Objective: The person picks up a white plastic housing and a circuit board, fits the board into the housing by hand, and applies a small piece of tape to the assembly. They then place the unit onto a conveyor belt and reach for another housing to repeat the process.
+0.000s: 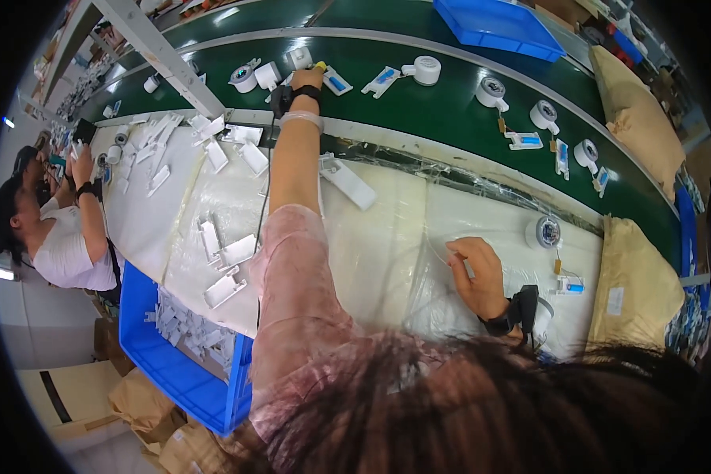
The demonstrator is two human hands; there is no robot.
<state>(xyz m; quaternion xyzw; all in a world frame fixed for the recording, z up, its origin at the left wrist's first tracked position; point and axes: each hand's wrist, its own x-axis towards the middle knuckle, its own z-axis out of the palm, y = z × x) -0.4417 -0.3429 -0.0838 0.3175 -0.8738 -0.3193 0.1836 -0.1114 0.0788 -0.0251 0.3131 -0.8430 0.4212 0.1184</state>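
My left hand reaches onto the green conveyor belt, its fingers bent round part of a white round-headed device. Its fingertips are mostly hidden, with something small and yellow beside them. Just right of that hand lies a white battery holder with a blue cell. My right hand hovers over the plastic-covered table, fingers loosely curved and apart, nothing in them. Right of it lie another round device, with its inner parts showing, and its wired battery holder.
Several similar devices lie along the belt. White plastic covers are scattered on the table's left. A blue bin with white parts stands lower left; a blue tray lies beyond. Brown sacks flank the right. A co-worker works at left.
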